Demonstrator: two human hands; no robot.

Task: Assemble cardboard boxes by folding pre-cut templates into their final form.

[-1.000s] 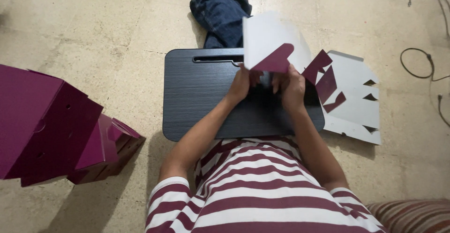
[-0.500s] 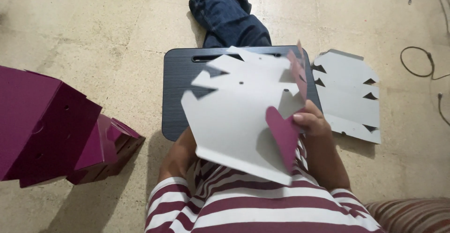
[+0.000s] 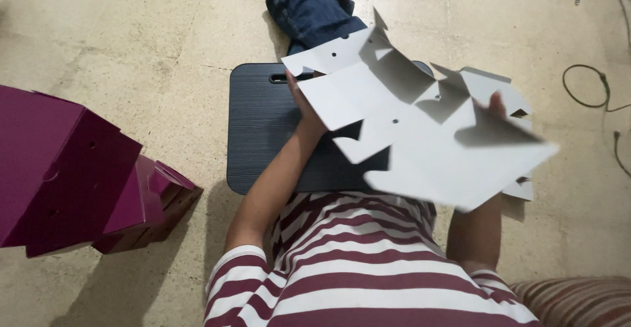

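cardboard sheet (image 3: 420,136): white die-cut blank with flaps, notches and small holes; being held up flat above the lap tray, white side facing the camera, near edge blurred.
lap tray (image 3: 263,123): dark ribbed board with a handle slot, lying on the floor across the person's lap; the sheet is covering its right half.
left hand (image 3: 303,107): gripping the sheet's left edge above the tray's middle; fingers are going behind the sheet, so they're closed on it.
right hand (image 3: 494,107): mostly hidden behind the sheet, right of the tray; only fingertips are showing over the sheet's top edge. Looks like it's holding the sheet, exact finger curl – cannot tell.
second blank (image 3: 519,103): another white cut sheet lying on the floor just right of the tray, partly covered by the held one.
purple boxes (image 3: 72,169): stack of folded maroon boxes sitting on the floor, well left of the tray.
cables (image 3: 591,84): thin dark wires lying on the floor, far right of the tray.
cushion (image 3: 578,297): striped, lower right of the tray, beside the person.
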